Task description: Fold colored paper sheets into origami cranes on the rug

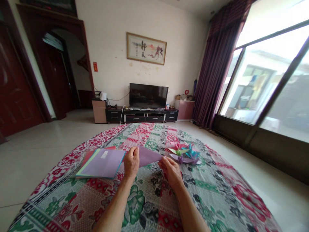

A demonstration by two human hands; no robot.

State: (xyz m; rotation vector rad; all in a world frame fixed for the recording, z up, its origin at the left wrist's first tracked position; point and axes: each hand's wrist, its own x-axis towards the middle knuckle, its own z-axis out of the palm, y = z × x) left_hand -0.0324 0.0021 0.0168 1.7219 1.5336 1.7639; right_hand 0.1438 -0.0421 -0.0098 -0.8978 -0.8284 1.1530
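A purple sheet of paper (148, 156), folded to a point at its right end, is held between my two hands above the table. My left hand (131, 161) has its fingers closed on the paper's left side. At the pointed right corner, my right hand (170, 168) pinches the paper between thumb and fingers. Left of my left hand lies a stack of coloured paper (102, 163), purple on top, with a small white label. Beyond my right hand sits a cluster of folded paper cranes (184, 154) in pink, green, blue and purple.
A floral cloth (154, 199) covers the round table. Past its far edge stand a low black TV cabinet (145, 116) and a television (149, 96). Dark purple curtains (214, 71) and large windows are on the right; a doorway is on the left.
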